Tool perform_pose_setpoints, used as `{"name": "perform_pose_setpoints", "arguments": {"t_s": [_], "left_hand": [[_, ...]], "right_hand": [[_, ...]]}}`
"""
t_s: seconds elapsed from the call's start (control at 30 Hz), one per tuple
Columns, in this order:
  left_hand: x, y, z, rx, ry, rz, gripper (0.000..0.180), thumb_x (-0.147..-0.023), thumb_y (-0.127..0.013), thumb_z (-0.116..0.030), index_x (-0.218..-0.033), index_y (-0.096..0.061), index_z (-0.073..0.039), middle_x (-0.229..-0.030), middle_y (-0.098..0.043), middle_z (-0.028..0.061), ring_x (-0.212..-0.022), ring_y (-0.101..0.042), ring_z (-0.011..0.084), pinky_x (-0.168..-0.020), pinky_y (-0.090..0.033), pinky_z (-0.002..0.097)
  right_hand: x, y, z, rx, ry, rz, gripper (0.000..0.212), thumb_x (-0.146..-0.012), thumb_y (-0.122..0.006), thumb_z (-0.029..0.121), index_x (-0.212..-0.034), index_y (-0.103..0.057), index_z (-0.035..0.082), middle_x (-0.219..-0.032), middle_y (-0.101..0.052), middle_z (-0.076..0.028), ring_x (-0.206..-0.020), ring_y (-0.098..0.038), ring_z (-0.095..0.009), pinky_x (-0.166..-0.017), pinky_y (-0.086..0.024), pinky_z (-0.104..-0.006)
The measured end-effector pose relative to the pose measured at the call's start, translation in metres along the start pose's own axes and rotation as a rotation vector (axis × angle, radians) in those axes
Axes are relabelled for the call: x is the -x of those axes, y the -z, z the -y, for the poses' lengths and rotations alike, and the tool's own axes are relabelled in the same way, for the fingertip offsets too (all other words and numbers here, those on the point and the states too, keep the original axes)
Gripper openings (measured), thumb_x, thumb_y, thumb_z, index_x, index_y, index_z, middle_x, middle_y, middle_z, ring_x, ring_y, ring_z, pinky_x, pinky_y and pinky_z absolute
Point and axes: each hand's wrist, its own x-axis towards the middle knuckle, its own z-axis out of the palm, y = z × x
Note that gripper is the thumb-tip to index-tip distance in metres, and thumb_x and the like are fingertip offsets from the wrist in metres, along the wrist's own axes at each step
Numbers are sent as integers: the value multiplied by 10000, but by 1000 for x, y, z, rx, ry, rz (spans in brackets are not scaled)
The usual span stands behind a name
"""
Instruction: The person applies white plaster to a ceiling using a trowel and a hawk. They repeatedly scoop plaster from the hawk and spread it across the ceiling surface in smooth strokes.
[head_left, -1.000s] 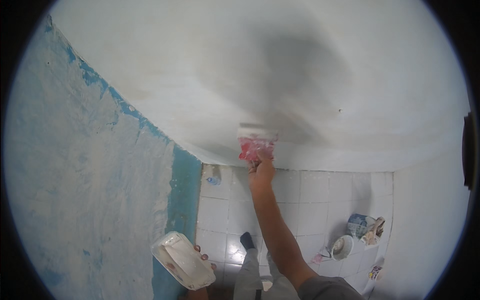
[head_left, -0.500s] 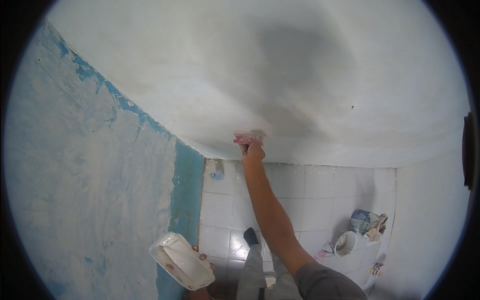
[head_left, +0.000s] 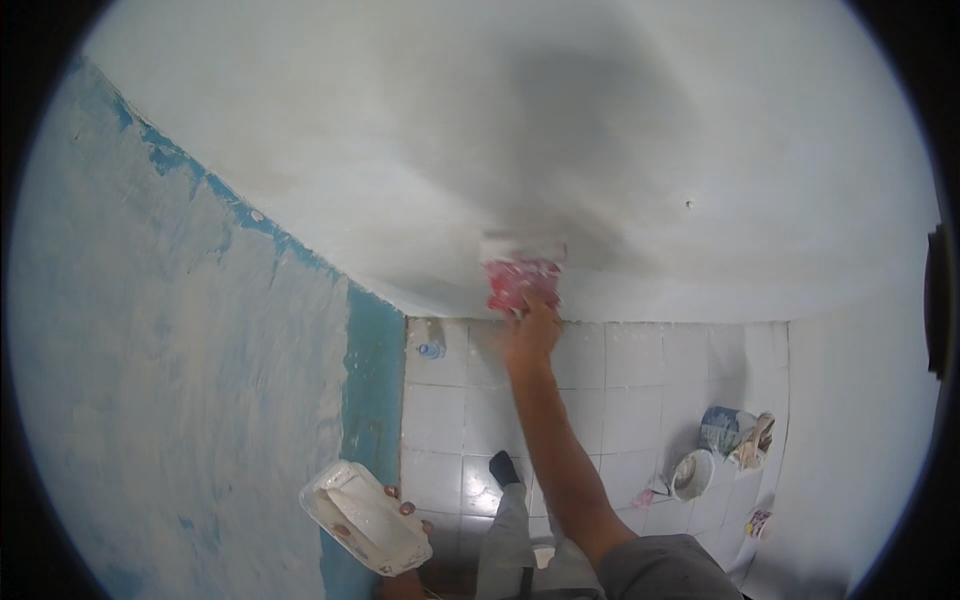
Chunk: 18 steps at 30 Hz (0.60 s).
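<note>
My right hand (head_left: 533, 328) grips a wide, flat putty knife (head_left: 524, 285) with a red, white-smeared face. Its upper edge is at the white wall (head_left: 420, 150), low down above the floor; whether it touches is blurred. At the lower left, my left hand (head_left: 407, 508) is wrapped round the side of a rectangular white plastic tub (head_left: 365, 517). White paste coats the inside of the tub. Only some fingertips of this hand show; the tub hides the rest.
On the left stands a blue wall (head_left: 180, 330) patchily coated in white. Below lies a tiled floor (head_left: 435, 415). A small clear bottle (head_left: 431, 350) is near the corner. At right stand a bucket (head_left: 691, 474) and a blue-and-white bag (head_left: 727, 430).
My right hand has drawn the putty knife slightly right and back toward me, and its red face shows more fully. The left hand and tub stay nearly in place.
</note>
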Motion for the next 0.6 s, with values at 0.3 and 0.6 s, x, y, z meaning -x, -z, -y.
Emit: {"name": "perform_pose_setpoints", "arguments": {"t_s": [0.3, 0.6], "left_hand": [[2, 1, -21, -65, 86, -80, 762, -920, -459, -621, -1512, -193, -221, -1453, -273, 151, -1232, -381, 380, -885, -358, 711], [1, -10, -20, -109, 54, -122, 786, -912, -476, -614, -1507, -186, -189, -1443, -291, 149, -1219, -394, 371, -854, -366, 699]], "right_hand": [[-162, 146, 22, 747, 1018, -544, 179, -863, -607, 57, -921, -691, -89, -773, -696, -189, -695, -646, -268, -673, -497, -387], [-138, 96, -60, 1083, 869, -588, 271, -901, -622, 119, -1140, -668, 2, -951, -669, -203, -865, -635, -357, -792, -496, -449]]}}
